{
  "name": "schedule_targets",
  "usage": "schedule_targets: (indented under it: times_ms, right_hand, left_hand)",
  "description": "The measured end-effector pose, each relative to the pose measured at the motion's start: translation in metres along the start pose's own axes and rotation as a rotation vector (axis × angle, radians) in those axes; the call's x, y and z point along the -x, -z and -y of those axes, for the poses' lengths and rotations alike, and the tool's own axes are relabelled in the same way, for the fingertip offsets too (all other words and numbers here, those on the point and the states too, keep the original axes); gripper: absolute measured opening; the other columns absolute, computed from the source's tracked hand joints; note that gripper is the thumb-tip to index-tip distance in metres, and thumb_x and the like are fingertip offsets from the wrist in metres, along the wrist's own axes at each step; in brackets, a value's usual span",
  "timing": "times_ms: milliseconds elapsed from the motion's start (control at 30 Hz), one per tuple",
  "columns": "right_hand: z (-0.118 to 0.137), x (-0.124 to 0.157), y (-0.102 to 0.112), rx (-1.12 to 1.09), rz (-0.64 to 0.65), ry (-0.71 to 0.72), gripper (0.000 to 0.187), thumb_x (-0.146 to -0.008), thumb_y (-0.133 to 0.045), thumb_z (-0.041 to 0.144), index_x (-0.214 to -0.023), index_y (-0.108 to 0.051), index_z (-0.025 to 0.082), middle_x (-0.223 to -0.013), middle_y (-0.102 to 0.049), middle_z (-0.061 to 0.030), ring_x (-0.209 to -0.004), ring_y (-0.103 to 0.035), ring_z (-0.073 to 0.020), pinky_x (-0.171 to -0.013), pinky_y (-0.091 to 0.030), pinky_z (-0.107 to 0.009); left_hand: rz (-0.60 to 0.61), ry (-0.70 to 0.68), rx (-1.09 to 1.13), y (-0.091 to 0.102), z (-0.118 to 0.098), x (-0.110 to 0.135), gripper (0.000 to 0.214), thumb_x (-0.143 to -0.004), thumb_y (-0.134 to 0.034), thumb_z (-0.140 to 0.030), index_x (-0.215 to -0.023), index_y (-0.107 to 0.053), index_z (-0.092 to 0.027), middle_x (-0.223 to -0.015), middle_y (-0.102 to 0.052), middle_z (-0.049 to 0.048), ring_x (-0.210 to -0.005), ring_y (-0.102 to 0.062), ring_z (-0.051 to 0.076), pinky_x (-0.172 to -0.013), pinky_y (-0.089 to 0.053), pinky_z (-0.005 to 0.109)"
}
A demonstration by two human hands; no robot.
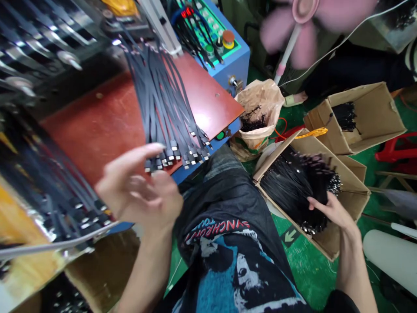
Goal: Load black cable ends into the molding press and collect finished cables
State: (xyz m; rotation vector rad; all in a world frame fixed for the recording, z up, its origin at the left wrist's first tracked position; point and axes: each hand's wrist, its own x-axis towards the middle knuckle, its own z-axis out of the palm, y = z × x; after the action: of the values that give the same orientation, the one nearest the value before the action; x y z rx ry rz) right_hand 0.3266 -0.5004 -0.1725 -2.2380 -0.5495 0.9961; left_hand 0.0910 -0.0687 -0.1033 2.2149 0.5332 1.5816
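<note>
My left hand (141,187) is above the front edge of the red-brown machine table, slightly blurred. Its index finger and thumb are apart, the other fingers are curled, and nothing shows between them. The index fingertip is beside the plug ends of a fanned bunch of flat black USB cables (163,100) on the table. Over to the right, my right hand (335,213) reaches into a cardboard box (353,195) full of black cables (286,178). Its thumb lies against a bundle of them, and its other fingers are partly hidden by the cables.
A blue control box (239,58) with buttons stands behind the table (107,113). Further right are a bag (273,93) of black scraps, a pink fan (304,30) spinning, and another cardboard box (378,113). More cables (58,174) hang at left. A person's foot (295,99) shows behind the bag.
</note>
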Motion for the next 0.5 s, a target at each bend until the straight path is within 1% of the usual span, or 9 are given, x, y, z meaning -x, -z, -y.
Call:
schedule_targets:
  times_ms: [33,67,133,200,233,333,400,433,500]
  right_hand:
    - [0.004,0.008,0.010,-0.096,-0.036,-0.002,0.034,-0.093,-0.071,0.055,-0.086,-0.062,0.024,-0.069,-0.068,-0.0025,-0.067,-0.065,-0.0210,-0.069,-0.052,-0.035]
    - [0.009,0.015,0.019,-0.205,-0.064,0.007,0.030,-0.092,-0.075,0.051,-0.088,-0.060,0.025,-0.066,-0.063,-0.0008,-0.062,-0.061,-0.0201,-0.065,-0.049,-0.036]
    - [0.017,0.028,0.032,-0.414,-0.090,0.061,0.026,-0.090,-0.079,0.042,-0.090,-0.057,0.027,-0.062,-0.056,0.0022,-0.054,-0.054,-0.0183,-0.057,-0.041,-0.036]
    - [0.026,0.038,0.040,-0.560,-0.093,0.144,0.027,-0.087,-0.082,0.036,-0.087,-0.057,0.028,-0.060,-0.051,0.0031,-0.047,-0.049,-0.0168,-0.051,-0.036,-0.037]
    - [0.031,0.043,0.043,-0.607,-0.099,0.181,0.027,-0.086,-0.083,0.035,-0.085,-0.057,0.028,-0.059,-0.049,0.0035,-0.044,-0.047,-0.0163,-0.049,-0.035,-0.037]
    - [0.048,0.057,0.048,-0.684,-0.192,0.278,0.024,-0.084,-0.085,0.035,-0.083,-0.061,0.028,-0.050,-0.043,0.0061,-0.035,-0.041,-0.0142,-0.043,-0.032,-0.037]
    - [0.062,0.064,0.050,-0.709,-0.261,0.345,0.023,-0.085,-0.084,0.035,-0.083,-0.062,0.028,-0.046,-0.040,0.0079,-0.030,-0.037,-0.0125,-0.040,-0.029,-0.035]
    - [0.069,0.067,0.050,-0.718,-0.278,0.378,0.023,-0.086,-0.083,0.035,-0.083,-0.062,0.028,-0.045,-0.040,0.0085,-0.029,-0.036,-0.0118,-0.039,-0.028,-0.034]
    - [0.087,0.068,0.046,-0.732,-0.288,0.428,0.023,-0.086,-0.083,0.034,-0.082,-0.061,0.027,-0.044,-0.040,0.0092,-0.028,-0.035,-0.0109,-0.038,-0.027,-0.033]
  left_hand:
    - [0.099,-0.011,0.104,-0.006,-0.012,0.005,0.030,-0.096,-0.061,-0.026,-0.124,-0.062,-0.016,-0.110,-0.076,0.0063,-0.102,-0.076,0.022,-0.089,-0.062,0.041]
    - [0.244,-0.009,0.215,-0.014,-0.024,0.011,0.028,-0.095,-0.062,-0.021,-0.122,-0.064,-0.018,-0.106,-0.077,0.0050,-0.098,-0.077,0.021,-0.087,-0.062,0.039]
    - [0.576,0.011,0.404,-0.033,-0.045,0.026,0.025,-0.096,-0.060,-0.013,-0.119,-0.067,-0.021,-0.105,-0.079,0.0050,-0.098,-0.076,0.020,-0.088,-0.062,0.037]
    - [0.843,0.027,0.522,-0.055,-0.060,0.043,0.021,-0.101,-0.057,-0.014,-0.118,-0.069,-0.020,-0.108,-0.079,0.0064,-0.102,-0.076,0.020,-0.092,-0.061,0.036]
    - [0.935,0.041,0.566,-0.066,-0.065,0.051,0.019,-0.103,-0.056,-0.016,-0.117,-0.069,-0.019,-0.109,-0.079,0.0070,-0.103,-0.075,0.020,-0.094,-0.060,0.035]
    - [1.106,0.129,0.710,-0.092,-0.078,0.065,0.020,-0.107,-0.054,-0.022,-0.119,-0.069,-0.017,-0.114,-0.078,0.0094,-0.106,-0.075,0.020,-0.096,-0.059,0.034]
    - [1.199,0.176,0.792,-0.102,-0.090,0.065,0.026,-0.107,-0.058,-0.030,-0.126,-0.067,-0.016,-0.121,-0.075,0.0117,-0.114,-0.073,0.023,-0.102,-0.058,0.036]
    - [1.244,0.186,0.826,-0.107,-0.098,0.063,0.034,-0.105,-0.062,-0.036,-0.131,-0.065,-0.015,-0.127,-0.073,0.0133,-0.120,-0.071,0.025,-0.107,-0.056,0.038]
    - [1.317,0.202,0.893,-0.115,-0.119,0.055,0.060,-0.097,-0.073,-0.049,-0.145,-0.057,-0.016,-0.142,-0.066,0.0166,-0.134,-0.064,0.030,-0.116,-0.051,0.044]
